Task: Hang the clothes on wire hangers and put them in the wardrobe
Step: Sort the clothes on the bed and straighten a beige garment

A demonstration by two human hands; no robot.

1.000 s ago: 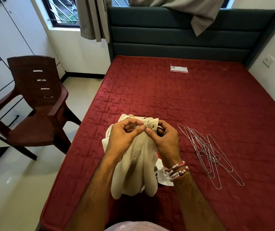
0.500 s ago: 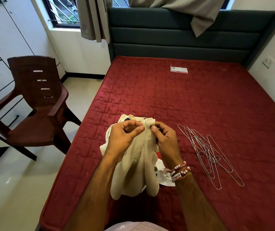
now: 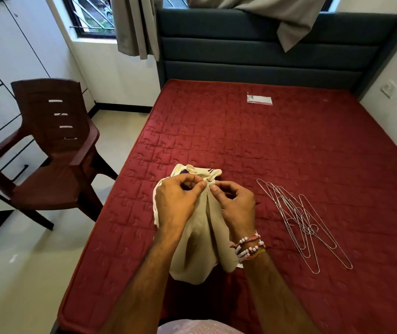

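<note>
"Gripping what, and where?"
"I am pinching the cream garment's (image 3: 202, 242) top edge, left hand (image 3: 178, 201) and right hand (image 3: 236, 206) both clamped on it, over the bed (image 3: 289, 153); wire hangers (image 3: 301, 222) are lying just right."

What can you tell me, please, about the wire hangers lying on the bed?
The wire hangers are thin, silvery metal, several in a loose overlapping pile; the count is unclear. They lie flat on the red quilted mattress, to the right of the right hand and apart from it. Both it and the left hand pinch the cream garment, so only the mattress touches them.
</note>
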